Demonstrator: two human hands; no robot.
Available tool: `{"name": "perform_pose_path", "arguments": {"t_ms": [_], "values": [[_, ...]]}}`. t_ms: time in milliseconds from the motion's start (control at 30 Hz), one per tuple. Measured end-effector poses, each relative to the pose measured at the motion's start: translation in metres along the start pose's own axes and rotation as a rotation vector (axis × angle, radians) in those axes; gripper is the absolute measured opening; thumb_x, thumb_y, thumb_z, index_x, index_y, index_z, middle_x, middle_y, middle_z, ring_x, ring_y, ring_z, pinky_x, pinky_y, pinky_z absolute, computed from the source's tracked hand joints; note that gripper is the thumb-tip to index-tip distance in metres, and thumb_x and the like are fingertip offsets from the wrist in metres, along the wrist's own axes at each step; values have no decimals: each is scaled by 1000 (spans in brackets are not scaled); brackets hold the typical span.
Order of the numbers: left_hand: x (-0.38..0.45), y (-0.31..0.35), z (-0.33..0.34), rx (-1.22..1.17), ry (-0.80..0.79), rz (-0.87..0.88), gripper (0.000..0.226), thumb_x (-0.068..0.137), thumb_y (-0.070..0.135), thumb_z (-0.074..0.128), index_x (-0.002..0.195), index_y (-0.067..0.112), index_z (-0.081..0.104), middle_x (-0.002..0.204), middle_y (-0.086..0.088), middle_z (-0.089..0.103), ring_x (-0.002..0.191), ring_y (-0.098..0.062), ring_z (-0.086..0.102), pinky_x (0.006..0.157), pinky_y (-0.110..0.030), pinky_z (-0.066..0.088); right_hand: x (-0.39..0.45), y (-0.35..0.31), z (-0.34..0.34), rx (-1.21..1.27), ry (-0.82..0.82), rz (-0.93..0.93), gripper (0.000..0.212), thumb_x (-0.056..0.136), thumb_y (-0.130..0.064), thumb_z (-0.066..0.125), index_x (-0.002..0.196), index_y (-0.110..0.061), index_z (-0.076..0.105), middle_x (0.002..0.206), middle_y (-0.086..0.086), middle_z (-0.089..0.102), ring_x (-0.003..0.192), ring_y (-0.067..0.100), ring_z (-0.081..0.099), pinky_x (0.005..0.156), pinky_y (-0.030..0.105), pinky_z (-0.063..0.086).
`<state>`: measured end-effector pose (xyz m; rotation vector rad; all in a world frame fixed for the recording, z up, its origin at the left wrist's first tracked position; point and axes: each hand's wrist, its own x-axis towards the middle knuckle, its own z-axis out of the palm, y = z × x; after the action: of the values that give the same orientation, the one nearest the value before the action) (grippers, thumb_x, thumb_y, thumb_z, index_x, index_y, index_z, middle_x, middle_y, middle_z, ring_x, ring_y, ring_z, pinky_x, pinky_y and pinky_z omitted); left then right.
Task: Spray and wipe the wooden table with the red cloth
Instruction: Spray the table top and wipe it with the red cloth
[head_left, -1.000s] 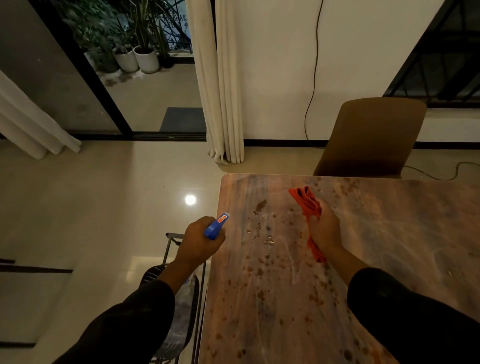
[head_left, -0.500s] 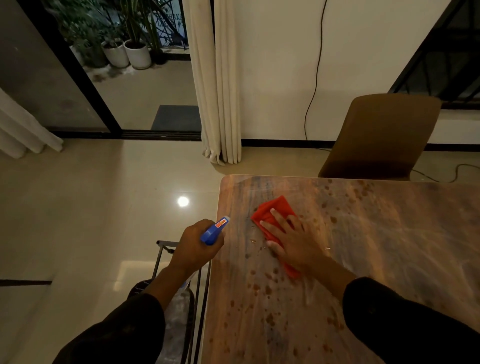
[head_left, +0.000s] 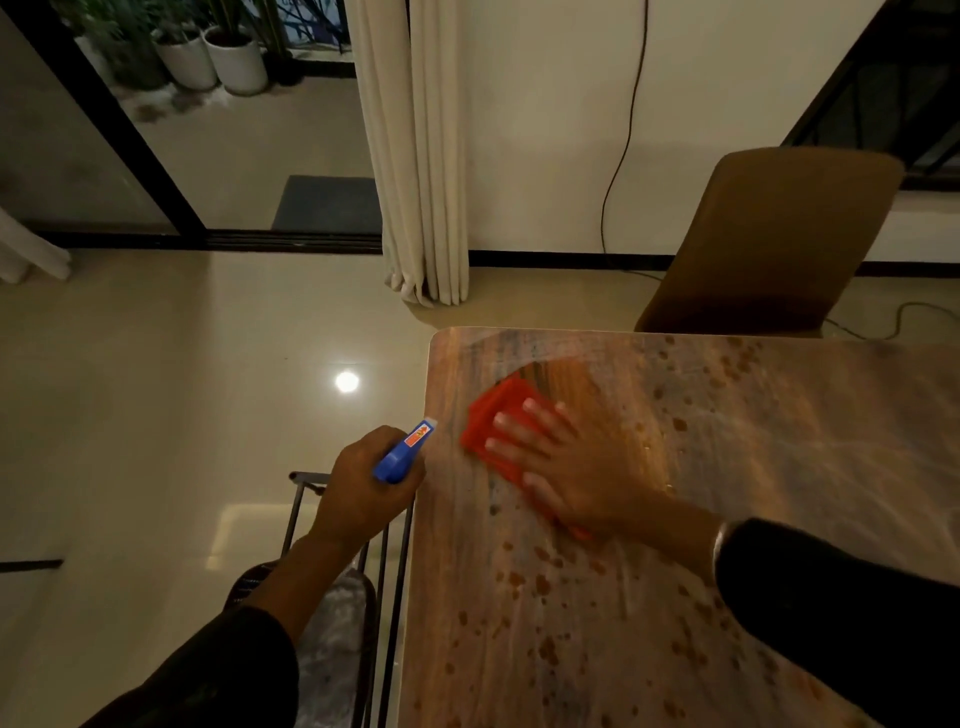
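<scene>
The wooden table (head_left: 727, 467) fills the right half of the view, its top dotted with brown spots and streaks. My right hand (head_left: 566, 462) lies flat, fingers spread, pressing the red cloth (head_left: 493, 415) onto the table near its far left corner. My left hand (head_left: 363, 483) hovers just off the table's left edge, closed around a blue spray bottle (head_left: 402, 452) whose nozzle points toward the table.
A brown chair (head_left: 769, 244) stands at the table's far side. A black metal-framed chair (head_left: 337, 597) sits below my left arm beside the table's left edge. Cream curtain (head_left: 415, 156), a dangling cable (head_left: 623, 130) and a glass door lie beyond.
My right hand spread the bunched cloth flat and swept it left across the table toward the far left corner. The left hand kept holding the spray bottle beside the edge.
</scene>
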<state>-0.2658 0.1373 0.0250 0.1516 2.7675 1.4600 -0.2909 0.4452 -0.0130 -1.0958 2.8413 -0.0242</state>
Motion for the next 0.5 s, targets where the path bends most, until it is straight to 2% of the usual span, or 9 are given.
{"name": "perform_pose_path", "arguments": {"t_ms": [67,133,200,267,400,500], "values": [[2,-4,0,-13,22,-9,24,84,45,62,90,22,59,73,7,61,64,-14,63,67,-31,56,27,35,-6,40,4,214,61,109,-52,18,168,-44,3,178,-7,-6,163,30,-12,129,64,3],[1,-8,1,-15,47,-21,12,88,29,68,89,20,60,71,8,60,62,-10,61,67,-26,52,57,53,-14,118,8,441,65,104,-55,15,168,-43,5,178,-3,-5,163,34,-8,127,67,9],[1,-10,0,-12,75,-24,8,90,18,68,89,18,60,70,10,59,62,-7,59,67,-21,49,78,40,-14,152,34,537,69,102,-54,15,168,-38,14,178,1,2,163,37,-2,127,66,7],[4,-12,-2,-5,91,-25,8,90,17,68,90,16,61,70,9,58,61,-8,58,67,-20,48,82,10,-8,126,59,478,67,104,-49,18,169,-34,16,178,3,6,163,37,-1,128,65,5],[14,-15,-7,1,158,-20,10,90,18,69,92,10,63,72,1,61,62,-16,59,66,-26,51,47,-66,3,40,2,118,67,108,-49,23,169,-32,4,178,2,-1,163,35,-5,128,64,2],[17,-15,-13,-30,184,-19,10,90,20,68,93,12,62,71,0,61,63,-17,60,65,-24,51,7,-96,2,34,-61,-113,65,111,-52,26,170,-31,8,178,1,4,164,30,0,128,59,-4]]}}
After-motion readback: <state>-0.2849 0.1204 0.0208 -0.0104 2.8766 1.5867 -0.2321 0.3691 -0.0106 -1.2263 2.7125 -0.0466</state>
